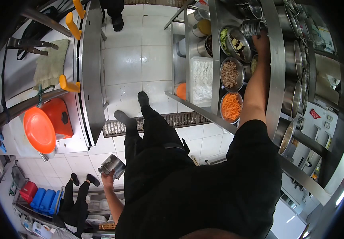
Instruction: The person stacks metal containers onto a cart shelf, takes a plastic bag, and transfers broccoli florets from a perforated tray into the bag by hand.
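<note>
Low at my left side, my left hand [108, 180] is closed around a shiny metal container [113, 166], which is held tilted. My right hand [261, 40] reaches into the steel shelf at the right, its fingers curled at the edge of a stack of metal bowls [251, 28]; part of the fingers is hidden. Close to that hand is a bowl of dark and pale chopped pieces [237, 44], overlapping a bowl of green leaves [223, 40]. Nearer me along the shelf are a bowl of brown chopped food [230, 74] and a bowl of shredded carrot [231, 106].
A white tub of white powder [201, 81] sits on the shelf. Metal pots [292, 95] line the upper shelf. At the left, a steel counter carries an orange bucket [62, 117], a cloth [51, 63] and tongs [32, 46]. Another person [74, 201] stands at lower left.
</note>
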Demonstrator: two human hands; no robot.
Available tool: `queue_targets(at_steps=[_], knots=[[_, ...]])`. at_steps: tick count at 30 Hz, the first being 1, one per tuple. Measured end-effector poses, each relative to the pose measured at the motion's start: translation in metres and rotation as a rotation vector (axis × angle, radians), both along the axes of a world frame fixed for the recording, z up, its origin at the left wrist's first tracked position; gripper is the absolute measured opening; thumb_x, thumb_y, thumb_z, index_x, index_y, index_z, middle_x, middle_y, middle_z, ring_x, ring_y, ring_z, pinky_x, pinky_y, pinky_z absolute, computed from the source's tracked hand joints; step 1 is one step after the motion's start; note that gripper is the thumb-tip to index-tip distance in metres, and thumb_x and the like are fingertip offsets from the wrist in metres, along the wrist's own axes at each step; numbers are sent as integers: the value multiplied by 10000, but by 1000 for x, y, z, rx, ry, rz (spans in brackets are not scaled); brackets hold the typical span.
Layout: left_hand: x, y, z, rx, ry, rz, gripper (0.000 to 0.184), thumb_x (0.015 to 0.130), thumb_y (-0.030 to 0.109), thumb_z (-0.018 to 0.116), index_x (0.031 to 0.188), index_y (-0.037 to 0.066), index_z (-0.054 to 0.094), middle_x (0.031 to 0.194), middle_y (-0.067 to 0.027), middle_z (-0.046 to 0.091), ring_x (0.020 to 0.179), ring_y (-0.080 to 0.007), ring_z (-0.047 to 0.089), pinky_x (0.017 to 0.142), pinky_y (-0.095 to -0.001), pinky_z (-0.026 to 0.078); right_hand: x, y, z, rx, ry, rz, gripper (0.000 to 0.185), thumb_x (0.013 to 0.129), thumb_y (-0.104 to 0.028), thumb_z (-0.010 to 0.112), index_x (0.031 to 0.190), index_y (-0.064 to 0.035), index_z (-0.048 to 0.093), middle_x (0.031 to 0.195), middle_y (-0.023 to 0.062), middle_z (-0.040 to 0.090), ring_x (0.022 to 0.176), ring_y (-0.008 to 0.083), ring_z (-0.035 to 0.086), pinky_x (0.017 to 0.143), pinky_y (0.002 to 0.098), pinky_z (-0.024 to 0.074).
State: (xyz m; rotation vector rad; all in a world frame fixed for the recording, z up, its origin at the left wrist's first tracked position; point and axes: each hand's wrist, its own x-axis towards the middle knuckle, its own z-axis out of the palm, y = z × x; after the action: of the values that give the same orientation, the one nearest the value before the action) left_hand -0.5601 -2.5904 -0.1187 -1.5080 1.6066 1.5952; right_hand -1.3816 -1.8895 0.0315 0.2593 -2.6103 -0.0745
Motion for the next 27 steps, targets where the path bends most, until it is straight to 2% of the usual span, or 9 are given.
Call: queue_targets(at_steps=[2,6,8,10,14,17,22,25,27], knots=[[-3,0,2,-13,-19,-19,413,836,107,805,1217,-1,690,1109,-75,750,973,-181,685,885,-344,519,-3,-6,-2,124,113,17,405,835,-288,625,1011,72,687,928,312,709,890,468,703,804,515,559],[-3,3,2,-19,-22,-3,431,835,95,805,1237,3,680,1122,-77,748,969,-182,691,885,-343,524,-15,37,-15,662,-1,-149,310,892,-211,567,984,54,697,899,313,705,813,497,687,760,531,558],[-4,4,4,-46,-8,-14,404,841,94,803,1218,-2,694,1094,-70,751,931,-176,691,845,-346,527,-10,35,-12,577,24,-214,278,924,-179,546,988,45,698,879,298,703,779,498,682,745,531,560],[8,0,-12,-3,-18,2,433,837,83,797,1246,10,676,1128,-82,747,988,-191,691,898,-351,522,15,-10,11,137,140,-242,253,959,-153,533,1011,34,695,852,268,701,751,487,680,737,522,563],[2,2,-15,-43,6,-26,410,848,61,768,1246,10,685,1130,-54,744,1008,-180,680,913,-353,514,-3,14,-6,433,374,78,259,1000,-187,531,1086,5,682,885,233,702,799,454,688,751,533,557],[6,2,-24,0,63,2,444,848,37,741,1283,15,653,1172,-64,727,1050,-188,671,952,-363,507,6,-30,-4,267,447,9,246,1006,-225,556,1132,-53,678,934,214,705,857,433,691,764,542,549],[-7,6,-18,7,94,-20,472,846,31,742,1305,22,631,1186,-75,719,1078,-200,666,972,-362,502,-14,-141,40,10,207,-164,277,1032,-275,542,1217,-104,657,1145,187,718,1010,380,695,869,471,547],[-6,6,-18,-46,40,-104,499,840,33,760,1320,16,622,1228,-88,716,1114,-199,661,993,-362,496,-68,-159,46,5,355,-43,168,993,-257,600,1046,-109,658,912,169,709,848,410,692,686,521,537],[-17,12,-2,-98,39,-83,466,811,16,759,1268,-8,668,1211,-119,738,1101,-231,693,968,-364,529,-121,-147,37,36,387,-1,168,991,-232,597,1045,-83,653,941,179,710,863,402,694,726,506,542]])
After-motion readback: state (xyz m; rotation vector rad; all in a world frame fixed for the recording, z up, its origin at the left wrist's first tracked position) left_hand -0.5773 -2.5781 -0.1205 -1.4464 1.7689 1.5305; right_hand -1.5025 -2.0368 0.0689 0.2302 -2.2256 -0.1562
